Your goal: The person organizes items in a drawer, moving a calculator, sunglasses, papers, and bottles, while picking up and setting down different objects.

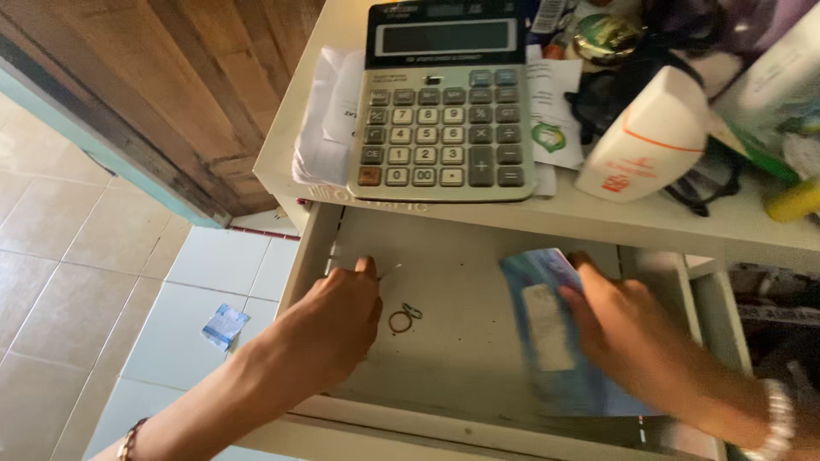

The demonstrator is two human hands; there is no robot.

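Left hand [329,320] is curled knuckles-up in the drawer [444,358], fingers closed, empty. Blue packet [547,329] at 3 o'clock is gripped by right hand [619,329].

calculator [444,111]: grey, dark keys, one red key | bottle [645,137]: white, orange line | drawer [461,248]: off-white | booklet [555,329]: blue, pale patch | band [400,322]: tan | floor tiles [68,256]: beige, near ones white

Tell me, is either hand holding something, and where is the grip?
The right hand holds a blue booklet by its right edge. The left hand reaches into the drawer; whether it holds anything cannot be told.
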